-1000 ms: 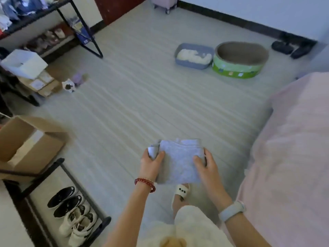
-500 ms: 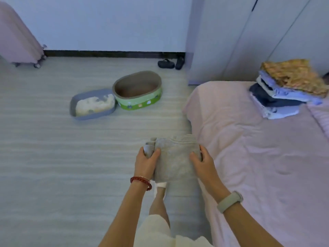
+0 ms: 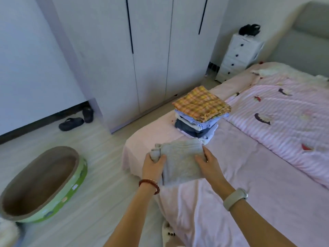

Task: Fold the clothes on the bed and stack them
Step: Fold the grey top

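I'm holding the folded grey garment (image 3: 181,163) above the near corner of the bed (image 3: 267,184), just short of the stack of folded clothes (image 3: 200,114). My left hand (image 3: 153,166) is curled round its bunched left edge, thumb on top. My right hand (image 3: 208,164) grips the right edge, fingers tucked under (thumb across the cloth). The stack sits on the pink sheet, a plaid piece (image 3: 201,103) on top, beside the striped quilt (image 3: 284,114).
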Available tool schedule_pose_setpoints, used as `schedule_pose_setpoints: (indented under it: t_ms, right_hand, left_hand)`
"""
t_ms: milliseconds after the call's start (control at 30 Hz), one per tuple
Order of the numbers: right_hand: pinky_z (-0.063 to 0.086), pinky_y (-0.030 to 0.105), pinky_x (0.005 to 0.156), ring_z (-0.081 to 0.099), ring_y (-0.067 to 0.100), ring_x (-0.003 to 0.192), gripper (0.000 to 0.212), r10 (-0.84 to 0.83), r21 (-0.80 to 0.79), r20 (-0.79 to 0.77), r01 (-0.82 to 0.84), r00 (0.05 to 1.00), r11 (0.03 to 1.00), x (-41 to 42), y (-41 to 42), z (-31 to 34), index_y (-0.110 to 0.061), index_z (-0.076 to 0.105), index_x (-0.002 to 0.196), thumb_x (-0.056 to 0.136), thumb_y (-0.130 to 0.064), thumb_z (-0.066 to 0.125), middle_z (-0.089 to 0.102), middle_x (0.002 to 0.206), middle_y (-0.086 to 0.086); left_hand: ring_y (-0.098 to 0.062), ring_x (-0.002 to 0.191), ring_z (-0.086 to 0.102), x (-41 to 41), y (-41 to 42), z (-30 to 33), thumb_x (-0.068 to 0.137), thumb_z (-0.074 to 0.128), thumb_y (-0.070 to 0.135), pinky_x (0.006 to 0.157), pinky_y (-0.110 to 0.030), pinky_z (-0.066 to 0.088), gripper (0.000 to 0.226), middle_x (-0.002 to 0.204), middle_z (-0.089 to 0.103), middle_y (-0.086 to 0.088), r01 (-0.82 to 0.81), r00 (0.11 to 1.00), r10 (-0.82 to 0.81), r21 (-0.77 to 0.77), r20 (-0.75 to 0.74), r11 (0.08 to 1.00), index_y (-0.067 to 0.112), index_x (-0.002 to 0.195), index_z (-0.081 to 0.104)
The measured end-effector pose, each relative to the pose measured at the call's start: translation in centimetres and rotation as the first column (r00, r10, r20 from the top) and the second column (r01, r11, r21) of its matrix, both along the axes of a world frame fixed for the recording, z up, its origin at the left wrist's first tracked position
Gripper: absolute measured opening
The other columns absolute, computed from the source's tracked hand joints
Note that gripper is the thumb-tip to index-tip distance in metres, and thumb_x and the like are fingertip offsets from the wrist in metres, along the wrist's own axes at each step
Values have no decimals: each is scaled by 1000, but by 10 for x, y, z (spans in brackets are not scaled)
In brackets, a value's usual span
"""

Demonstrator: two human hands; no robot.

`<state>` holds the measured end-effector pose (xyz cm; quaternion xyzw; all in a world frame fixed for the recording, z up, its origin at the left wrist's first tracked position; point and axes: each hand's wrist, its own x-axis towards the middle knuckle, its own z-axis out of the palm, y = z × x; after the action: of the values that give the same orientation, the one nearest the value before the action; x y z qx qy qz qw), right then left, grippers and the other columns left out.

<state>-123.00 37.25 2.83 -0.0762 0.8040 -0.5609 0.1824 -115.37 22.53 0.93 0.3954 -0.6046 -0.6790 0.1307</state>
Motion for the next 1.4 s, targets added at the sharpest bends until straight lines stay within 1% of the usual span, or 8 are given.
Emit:
schedule_pose_setpoints:
  t_ms: [433,600,767,900,967,1033,1200,1400]
  right_hand:
    - [49,31,85,57,20,98,36,2,86,-206,16,979,996,-351,-37,29,-13,49,127,92,-15,57,58,110,6]
    - [46,9,67,58,16,99,35,107,184,-166,-76,980,980,-443,-50,-29,-17,52,128,93,-19,55,58,110,-2]
    - [44,32,83,53,9,93,45,221,537,-130,-119,966,835,-465,-44,-83,-20,39,141,96,-22,45,52,117,-9]
    - [41,53,97,53,35,116,39,304,662,-583,224,753,716,-441,-44,-105,-9,57,125,86,-9,56,53,129,16]
    - [38,60,99,55,34,117,35,407,607,-715,217,569,765,-431,-46,-111,-9,63,118,86,-14,50,58,125,15]
    - [29,57,105,45,29,129,43,548,715,-597,79,586,695,-428,-44,-116,-15,57,128,93,-27,36,50,138,11]
    - [-3,48,115,-9,19,145,50,643,865,-176,-196,745,463,-437,-29,-133,-32,1,149,101,-40,12,-8,158,-5]
    - [-4,52,114,-7,20,145,51,605,878,-135,-189,785,441,-432,-30,-117,-30,7,149,101,-41,16,-3,158,-4]
  left_hand:
    - [-15,87,51,-325,-34,28,84,66,15,81,-30,45,38,95,50,3,31,995,-27,39,-91,999,15,109,37]
    - [-18,88,55,-402,-36,-35,84,66,17,83,-32,48,49,100,53,-2,17,998,-24,113,61,993,9,123,38]
    - [-27,111,52,-424,-32,-83,81,68,31,94,-44,47,68,127,51,-11,265,919,-222,-93,327,960,13,136,32]
    - [-34,125,39,-413,-37,-88,74,71,43,98,-51,38,76,137,41,-12,448,889,-163,-736,428,509,21,139,38]
    - [-40,129,39,-412,-36,-92,81,60,47,98,-58,34,61,140,44,-14,436,890,-274,-856,365,278,19,134,49]
    - [-34,141,16,-412,-33,-94,86,28,58,107,-58,18,67,150,32,-6,617,754,-371,-778,541,118,21,140,40]
    - [-20,142,-21,-414,-25,-118,90,7,61,113,-50,-10,68,156,-15,7,836,523,-370,-547,768,46,29,147,-10]
    - [-24,143,-16,-422,-29,-103,92,13,60,112,-50,-10,67,157,-8,6,871,455,-386,-491,803,5,29,149,-3]
